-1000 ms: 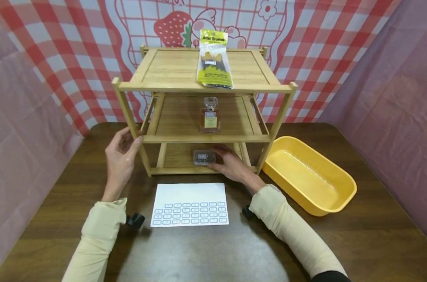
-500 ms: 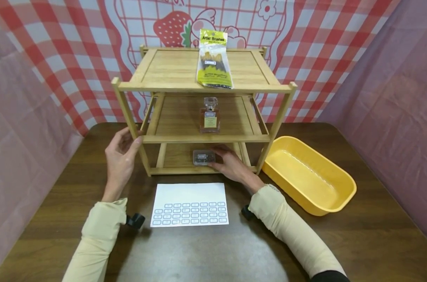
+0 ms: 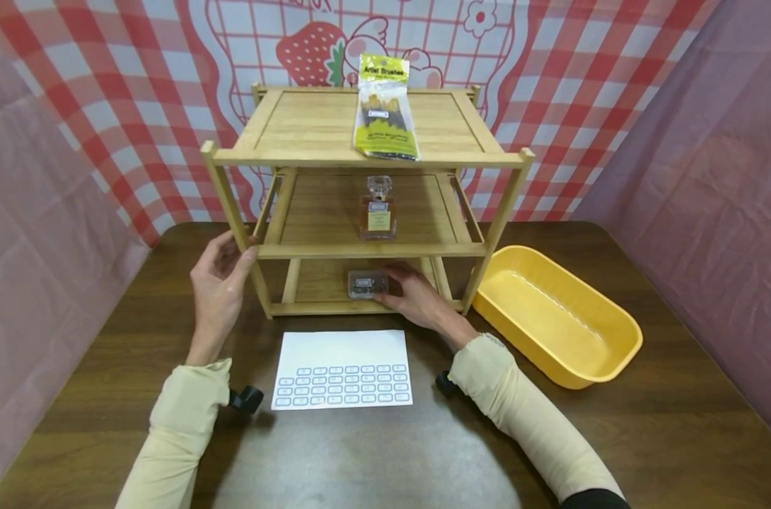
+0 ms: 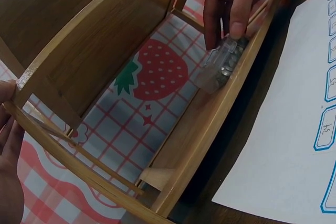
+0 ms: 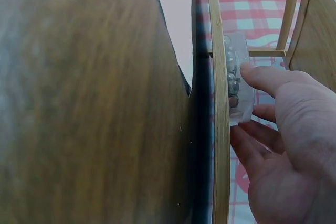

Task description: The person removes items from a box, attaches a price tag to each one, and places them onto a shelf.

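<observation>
On the bottom tier of a three-tier wooden rack [image 3: 315, 124] lies a small clear plastic box [image 3: 360, 285] with a label on top. Silvery, rounded pieces show inside the box [image 5: 233, 90] in the right wrist view. My right hand [image 3: 419, 300] pinches its right end, thumb at the front side and fingers behind. My left hand [image 3: 216, 290] grips the rack's left front post at middle-tier height, with the thumb in front; in the left wrist view only part of this hand [image 4: 9, 171] shows. What the fingers do behind the post is hidden.
A perfume bottle [image 3: 378, 212] stands on the middle tier. A packet of artist brushes [image 3: 385, 113] lies on the top tier. Right of the rack is a yellow basin [image 3: 551, 311]. A sheet of numbered labels [image 3: 344, 350] lies before the rack on the wooden table [image 3: 360, 459].
</observation>
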`<state>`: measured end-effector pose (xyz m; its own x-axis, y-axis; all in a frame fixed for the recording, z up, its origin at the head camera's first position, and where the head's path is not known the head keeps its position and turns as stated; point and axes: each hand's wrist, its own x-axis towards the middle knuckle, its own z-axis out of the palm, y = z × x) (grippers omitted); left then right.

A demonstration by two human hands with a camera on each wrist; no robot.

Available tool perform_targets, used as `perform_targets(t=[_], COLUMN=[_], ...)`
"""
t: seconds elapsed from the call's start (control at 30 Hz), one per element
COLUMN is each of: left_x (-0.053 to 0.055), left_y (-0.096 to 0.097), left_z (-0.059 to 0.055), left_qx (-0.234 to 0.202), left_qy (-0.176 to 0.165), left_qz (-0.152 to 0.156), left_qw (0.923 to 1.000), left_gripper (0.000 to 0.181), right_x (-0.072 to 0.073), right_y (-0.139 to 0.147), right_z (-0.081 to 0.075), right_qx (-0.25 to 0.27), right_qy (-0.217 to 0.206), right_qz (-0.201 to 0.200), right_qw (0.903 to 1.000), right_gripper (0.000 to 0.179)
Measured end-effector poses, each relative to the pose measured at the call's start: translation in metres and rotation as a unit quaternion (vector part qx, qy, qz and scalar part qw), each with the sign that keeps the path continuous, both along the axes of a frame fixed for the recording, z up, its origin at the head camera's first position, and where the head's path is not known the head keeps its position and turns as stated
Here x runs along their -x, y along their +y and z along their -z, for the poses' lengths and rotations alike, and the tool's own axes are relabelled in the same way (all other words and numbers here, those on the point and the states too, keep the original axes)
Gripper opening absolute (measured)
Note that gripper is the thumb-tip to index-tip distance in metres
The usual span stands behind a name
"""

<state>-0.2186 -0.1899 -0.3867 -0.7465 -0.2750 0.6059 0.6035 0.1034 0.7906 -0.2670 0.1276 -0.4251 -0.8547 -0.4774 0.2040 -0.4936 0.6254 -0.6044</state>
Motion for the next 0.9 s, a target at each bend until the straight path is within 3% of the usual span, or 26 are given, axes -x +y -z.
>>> perform_targets(t=[0.4,0.7,0.8,0.9], left_x=[-0.004,-0.013,-0.018,-0.023], left_y=[-0.004,-0.013,-0.015,-0.018], left_z=[-0.006,-0.013,-0.014,-0.012], left_qx=[0.011,0.028,0.060,0.110], left_qy=[-0.015,-0.048,-0.068,-0.100], left_qz=[0.010,0.048,0.037,0.004], left_qw=[0.9998,0.9973,0.9952,0.9889], left_gripper=[0.032,0.042,0.046,0.051], right_x=[-0.009,-0.027,-0.037,-0.048], right_y=[0.009,0.025,0.029,0.034], right_z=[-0.003,-0.006,-0.008,-0.010], right_qx=[-0.005,-0.037,-0.059,-0.073], right_qy=[0.012,0.088,0.092,0.097], right_qz=[0.009,-0.007,-0.001,0.006], right_qw=[0.9999,0.9954,0.9941,0.9926], right_gripper=[0.062,0.062,0.064,0.066])
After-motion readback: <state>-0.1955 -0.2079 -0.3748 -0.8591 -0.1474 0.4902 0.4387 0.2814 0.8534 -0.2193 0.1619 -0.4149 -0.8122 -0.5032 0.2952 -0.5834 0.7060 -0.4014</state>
